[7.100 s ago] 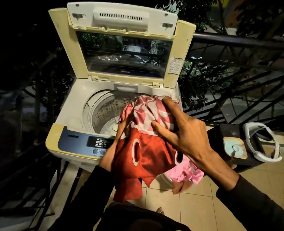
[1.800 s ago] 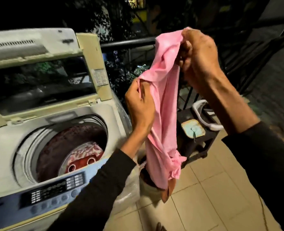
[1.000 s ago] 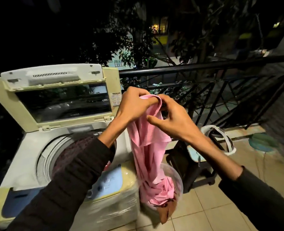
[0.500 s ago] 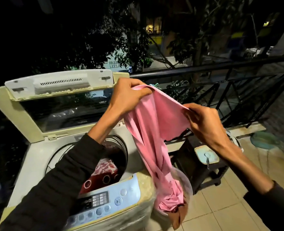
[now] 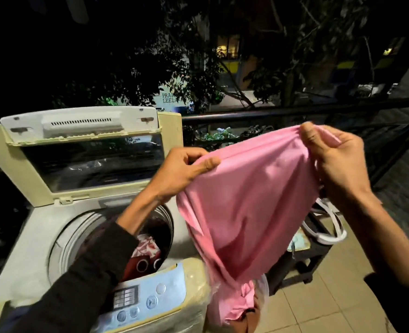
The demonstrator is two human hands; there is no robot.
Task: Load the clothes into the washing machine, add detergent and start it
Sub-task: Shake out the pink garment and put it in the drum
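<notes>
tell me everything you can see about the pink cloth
The pink cloth is a plain, thin, soft-looking fabric, stretched wide along its top edge between both hands. The left hand pinches one corner and the right hand grips the other, bunched. It hangs beside the open washing machine, not yet inside, narrowing to a crumpled tail near the floor.

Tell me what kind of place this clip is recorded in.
Most likely a home balcony at night: a dark metal railing with trees and lit buildings beyond, a beige tiled floor, and a cream top-loading washing machine standing open.
</notes>
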